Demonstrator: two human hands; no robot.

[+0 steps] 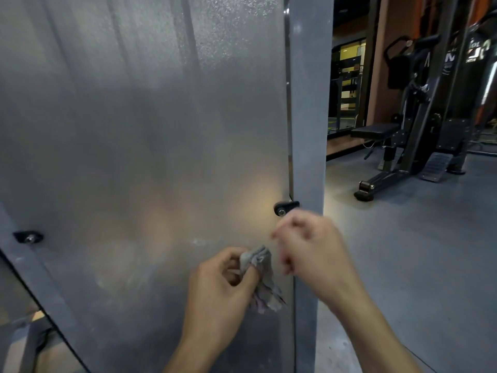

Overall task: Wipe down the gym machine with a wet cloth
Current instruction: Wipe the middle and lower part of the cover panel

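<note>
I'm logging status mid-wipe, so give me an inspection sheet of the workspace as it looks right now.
Surface: large frosted grey translucent panel on the gym machine, hazy, faint smudges near the hands.
Job's things: crumpled grey cloth, hanging in front of the panel.
Clutter: nothing seen.
Grippers: left hand grips the cloth in curled fingers; right hand blurred, fingers curled, holding nothing visible.
Cables: thin light cable under the black padded bench.
Surroundings: grey metal upright post, black panel clip with a silver screw, second black clip, black weight machine, grey floor.
</note>
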